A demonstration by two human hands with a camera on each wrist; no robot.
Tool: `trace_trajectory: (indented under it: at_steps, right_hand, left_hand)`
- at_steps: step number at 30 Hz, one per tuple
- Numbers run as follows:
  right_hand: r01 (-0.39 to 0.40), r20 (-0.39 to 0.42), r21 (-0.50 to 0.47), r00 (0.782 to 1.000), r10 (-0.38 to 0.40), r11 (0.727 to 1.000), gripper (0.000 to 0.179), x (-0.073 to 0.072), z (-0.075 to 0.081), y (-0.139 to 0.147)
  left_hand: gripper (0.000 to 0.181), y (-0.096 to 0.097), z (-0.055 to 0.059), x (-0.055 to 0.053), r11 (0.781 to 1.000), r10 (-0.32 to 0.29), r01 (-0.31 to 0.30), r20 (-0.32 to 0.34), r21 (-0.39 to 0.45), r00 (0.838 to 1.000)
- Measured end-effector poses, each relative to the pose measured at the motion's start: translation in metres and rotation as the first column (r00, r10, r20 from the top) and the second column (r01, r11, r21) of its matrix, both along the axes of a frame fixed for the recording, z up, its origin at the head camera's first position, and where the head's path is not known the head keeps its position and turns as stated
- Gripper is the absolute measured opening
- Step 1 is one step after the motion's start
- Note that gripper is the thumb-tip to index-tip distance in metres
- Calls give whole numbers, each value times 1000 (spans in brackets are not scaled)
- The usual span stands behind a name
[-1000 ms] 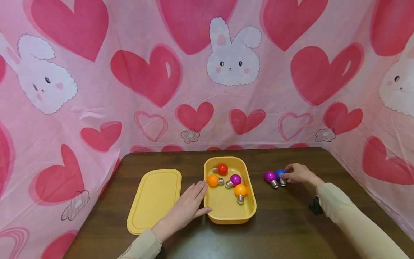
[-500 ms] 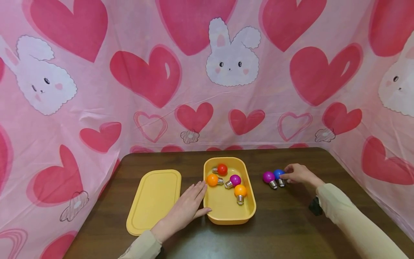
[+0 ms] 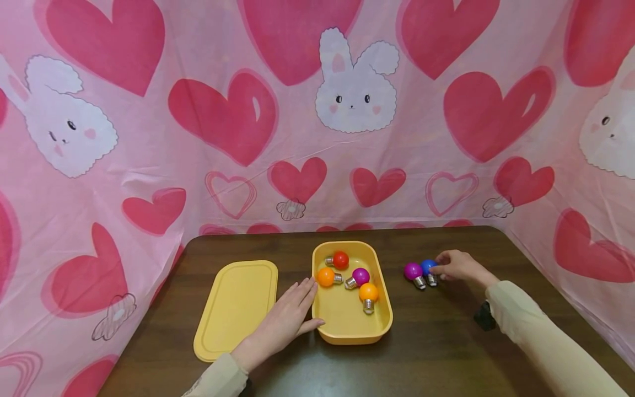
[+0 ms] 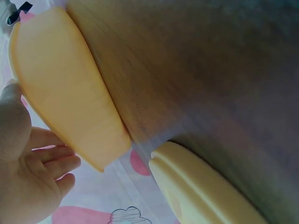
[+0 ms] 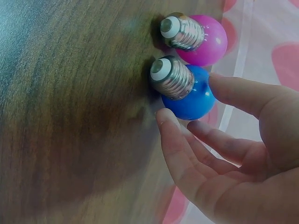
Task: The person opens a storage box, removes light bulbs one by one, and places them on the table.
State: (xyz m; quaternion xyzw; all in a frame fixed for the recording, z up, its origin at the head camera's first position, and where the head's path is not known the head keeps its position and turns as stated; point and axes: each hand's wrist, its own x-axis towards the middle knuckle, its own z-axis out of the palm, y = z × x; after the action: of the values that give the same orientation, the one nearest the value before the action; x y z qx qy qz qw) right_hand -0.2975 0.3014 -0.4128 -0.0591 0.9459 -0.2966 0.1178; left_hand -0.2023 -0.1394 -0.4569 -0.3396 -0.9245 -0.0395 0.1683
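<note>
My left hand lies with straight fingers along the left wall of a yellow plastic box; the left wrist view has the thumb and fingertips at the rim of the box. Out on the table to the right, my right hand pinches a blue light bulb by its globe, thumb on one side and fingertips on the other. A purple light bulb lies right beside the blue one, both with their metal screw bases toward the near side.
Inside the box are a red bulb, a purple bulb, an orange bulb and a yellow-orange bulb. A flat yellow lid lies left of the box. Pink cloth surrounds the dark wooden table.
The blue and purple bulbs outside the box have shifted very slightly left compared with a second ago. Both hands, the box and the lid have stayed nearly where they were.
</note>
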Motion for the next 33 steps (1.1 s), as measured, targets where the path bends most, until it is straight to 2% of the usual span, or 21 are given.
trace_trajectory:
  at_steps: [11,19,24,33]
  right_hand:
    - [-11,-13,34,1000,11,999,52,4,9,2]
    - [-80,-78,46,993,83,996,54,8,31,-1]
    - [-89,-96,46,991,93,995,54,6,42,-9]
    - [-144,-143,128,976,162,981,55,4,56,-39]
  left_hand:
    - [76,-1,-1,1,1000,-7,7,-12,0,1000]
    - [77,-1,1,2,1000,-4,3,10,11,1000]
    - [77,-1,2,1,1000,-2,2,23,19,1000]
    - [77,-1,1,-1,1000,-13,13,7,20,1000]
